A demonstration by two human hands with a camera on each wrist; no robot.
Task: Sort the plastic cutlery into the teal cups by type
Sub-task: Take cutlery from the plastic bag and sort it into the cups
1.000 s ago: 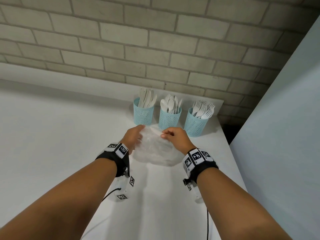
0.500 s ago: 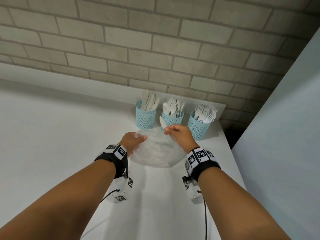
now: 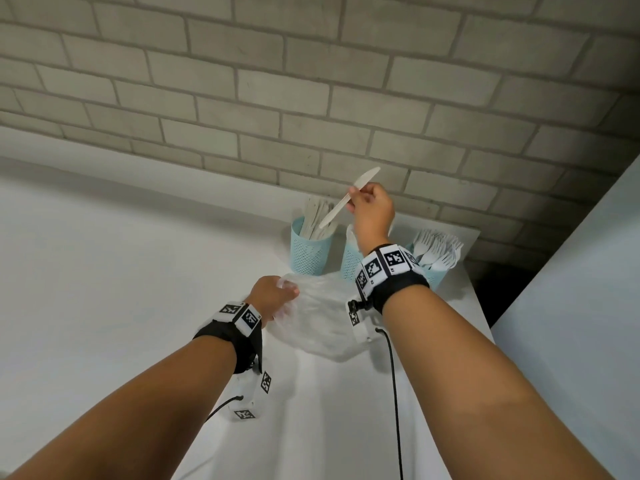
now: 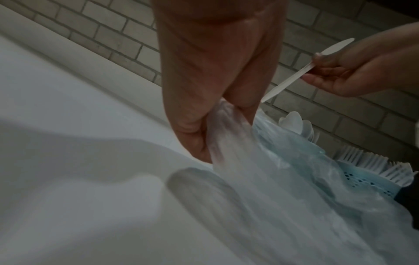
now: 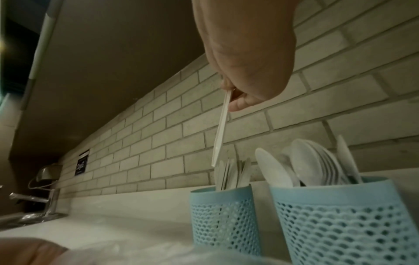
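Three teal mesh cups stand in a row by the brick wall. The left cup (image 3: 310,249) (image 5: 223,220) holds knives, the middle cup (image 3: 350,258) (image 5: 344,220) spoons, the right cup (image 3: 434,277) forks. My right hand (image 3: 360,197) is raised above the left cup and pinches a white plastic knife (image 3: 348,199) (image 5: 221,130) (image 4: 301,71), handle end pointing down at the knives. My left hand (image 3: 280,294) (image 4: 217,125) grips the edge of a clear plastic bag (image 3: 322,317) (image 4: 294,206) lying on the white counter in front of the cups.
The white counter (image 3: 104,289) stretches far to the left. A tap and sink (image 5: 34,202) sit at its far left end. A pale panel (image 3: 571,306) stands at the counter's right edge. Wrist-camera cables hang under both forearms.
My right hand has come out of the bag with a knife and lifted it up and back over the left cup. My left hand keeps holding the bag.
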